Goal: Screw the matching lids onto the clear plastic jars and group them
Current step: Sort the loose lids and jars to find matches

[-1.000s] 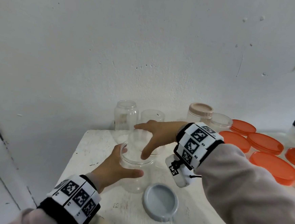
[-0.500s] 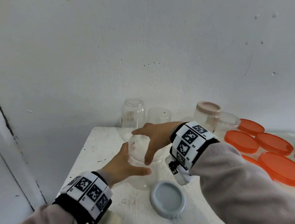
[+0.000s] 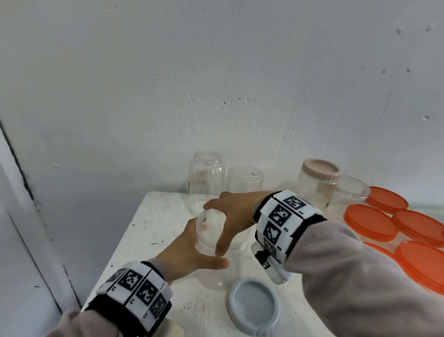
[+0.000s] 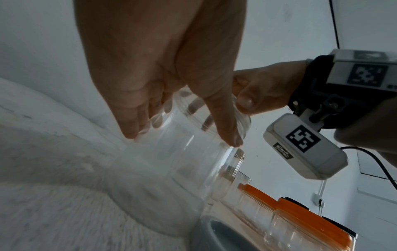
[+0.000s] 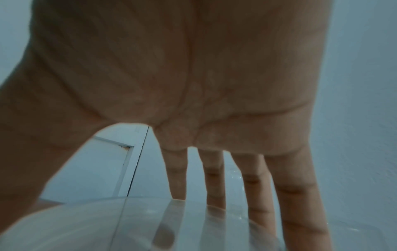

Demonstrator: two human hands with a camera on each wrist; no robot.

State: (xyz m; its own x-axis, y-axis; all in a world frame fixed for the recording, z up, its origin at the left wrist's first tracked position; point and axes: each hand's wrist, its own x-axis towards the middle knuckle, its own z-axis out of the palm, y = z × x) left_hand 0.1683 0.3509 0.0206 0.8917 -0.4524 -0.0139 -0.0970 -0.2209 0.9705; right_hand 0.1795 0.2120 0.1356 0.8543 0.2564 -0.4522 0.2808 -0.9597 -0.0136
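A clear plastic jar point(image 3: 215, 277) without a lid stands on the white table point(image 3: 158, 216) near its left edge. My left hand point(image 3: 190, 253) grips its body from the left, thumb across the front. From above, my right hand point(image 3: 238, 212) holds the jar's threaded mouth between thumb and fingers. A grey lid point(image 3: 254, 306) lies upside down on the table just right of the jar, untouched. The left wrist view shows the jar point(image 4: 176, 169), my left hand point(image 4: 161, 68) and my right hand point(image 4: 262, 90) at the rim. In the right wrist view my right hand point(image 5: 193, 84) spreads over the jar point(image 5: 128, 225).
Against the wall stand two open clear jars point(image 3: 205, 175) point(image 3: 244, 180), a jar with a beige lid point(image 3: 318, 181) and a shallow clear tub point(image 3: 352, 192). Several orange-lidded tubs point(image 3: 370, 225) fill the right side. The table's left edge point(image 3: 125, 240) is close to the jar.
Both hands have stayed on the clear jar. My right hand's fingers have drawn in closer round the jar's mouth. The grey lid has not moved.
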